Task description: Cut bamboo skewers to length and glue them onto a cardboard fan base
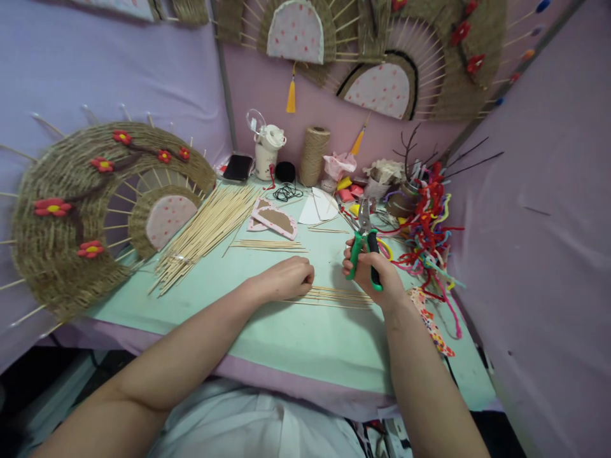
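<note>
My right hand (377, 273) grips a pair of pruning shears (365, 245) with green and black handles, blades pointing away from me. Its handles stand apart. Curled closed, my left hand (289, 278) rests at the left part of a row of thin bamboo sticks (338, 296) on the table. Whether any stick is between its fingers is hidden. Behind it lies a second small group of bamboo sticks (272, 245). To the left, a large bundle of bamboo sticks (205, 242) is spread at a slant.
A round twine-woven piece (76, 210) with red flowers leans at left. Cardboard pieces with pink edging (274, 218), a twine spool (315, 156), a black phone (238, 168) and a white cup (267, 152) stand or lie behind. Tangled colourful pipe cleaners (429, 210) fill the right side.
</note>
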`<state>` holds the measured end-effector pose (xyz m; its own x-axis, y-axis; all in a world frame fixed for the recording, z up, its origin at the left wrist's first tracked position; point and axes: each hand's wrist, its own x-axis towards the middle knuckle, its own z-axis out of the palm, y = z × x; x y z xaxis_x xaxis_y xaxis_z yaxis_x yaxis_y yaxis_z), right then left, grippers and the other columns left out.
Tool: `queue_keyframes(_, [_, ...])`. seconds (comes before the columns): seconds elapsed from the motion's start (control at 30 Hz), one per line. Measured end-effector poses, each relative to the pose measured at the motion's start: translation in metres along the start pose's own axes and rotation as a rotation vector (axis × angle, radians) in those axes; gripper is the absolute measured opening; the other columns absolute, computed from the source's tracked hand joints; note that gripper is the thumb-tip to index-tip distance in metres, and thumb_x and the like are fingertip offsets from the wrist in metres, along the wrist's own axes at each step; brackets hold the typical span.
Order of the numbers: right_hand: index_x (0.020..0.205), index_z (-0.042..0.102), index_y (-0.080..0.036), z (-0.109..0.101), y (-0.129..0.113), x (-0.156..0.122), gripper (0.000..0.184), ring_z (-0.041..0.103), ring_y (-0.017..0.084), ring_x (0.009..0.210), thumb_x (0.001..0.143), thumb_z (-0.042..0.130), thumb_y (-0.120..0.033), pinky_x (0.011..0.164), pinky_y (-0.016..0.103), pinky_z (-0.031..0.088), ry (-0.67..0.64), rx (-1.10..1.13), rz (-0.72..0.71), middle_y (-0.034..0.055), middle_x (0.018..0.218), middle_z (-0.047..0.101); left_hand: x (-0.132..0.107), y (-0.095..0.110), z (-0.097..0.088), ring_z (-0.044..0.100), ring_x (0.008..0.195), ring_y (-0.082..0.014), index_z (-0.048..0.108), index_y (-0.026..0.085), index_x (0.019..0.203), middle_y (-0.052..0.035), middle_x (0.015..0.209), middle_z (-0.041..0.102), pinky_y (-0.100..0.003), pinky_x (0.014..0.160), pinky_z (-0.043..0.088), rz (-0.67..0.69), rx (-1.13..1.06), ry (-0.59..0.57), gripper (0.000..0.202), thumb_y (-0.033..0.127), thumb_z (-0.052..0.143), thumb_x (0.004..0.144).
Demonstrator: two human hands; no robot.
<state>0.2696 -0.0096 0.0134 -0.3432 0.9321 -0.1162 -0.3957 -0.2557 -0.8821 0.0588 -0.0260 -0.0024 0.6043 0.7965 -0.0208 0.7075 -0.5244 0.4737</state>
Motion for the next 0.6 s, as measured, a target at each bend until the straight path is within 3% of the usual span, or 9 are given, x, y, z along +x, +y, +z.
queue_keyframes(0.23, [0.098, 0.055, -0.026, 0.004, -0.002, -0.004, 0.033, 0.049, 0.013, 0.066, 0.066, 0.059, -0.024, 0.061, 0.03, 0.041, -0.052, -0.016, -0.013, -0.0007, 0.082, 0.054, -0.003, -0.002, -0.003, 0.056, 0.078, -0.019, 0.062, 0.017, 0.076, -0.0064, 0.081, 0.063, -0.027, 0.067, 0.04, 0.007, 0.0, 0.027, 0.016, 0.014, 0.046, 0.077])
queue_keyframes(0.37, [0.104, 0.055, -0.027, 0.011, -0.008, -0.013, 0.04, 0.049, 0.016, 0.069, 0.064, 0.059, -0.026, 0.064, 0.033, 0.042, -0.117, -0.017, -0.037, 0.0018, 0.086, 0.053, -0.008, -0.008, -0.015, 0.053, 0.068, -0.0174, 0.061, 0.018, 0.081, -0.0039, 0.077, 0.063, -0.028, 0.059, 0.036, -0.091, -0.038, 0.111, 0.019, 0.019, 0.042, 0.083])
queue_keyframes(0.43, [0.105, 0.055, -0.027, 0.012, -0.008, -0.017, 0.042, 0.048, 0.016, 0.07, 0.064, 0.059, -0.027, 0.065, 0.034, 0.041, -0.15, -0.051, -0.057, 0.0026, 0.089, 0.052, -0.008, -0.015, -0.021, 0.053, 0.068, -0.017, 0.061, 0.019, 0.083, -0.003, 0.078, 0.064, -0.027, 0.059, 0.036, -0.173, -0.076, 0.215, 0.019, 0.021, 0.042, 0.084])
queue_keyframes(0.6, [0.11, 0.053, -0.025, 0.009, 0.004, -0.02, 0.042, 0.049, 0.018, 0.076, 0.069, 0.059, -0.027, 0.07, 0.034, 0.039, -0.236, -0.33, -0.004, 0.0028, 0.093, 0.053, -0.004, -0.032, -0.036, 0.056, 0.064, -0.0135, 0.066, 0.017, 0.085, -0.0019, 0.075, 0.066, -0.025, 0.063, 0.041, -0.318, -0.321, 0.63, 0.016, 0.024, 0.052, 0.081])
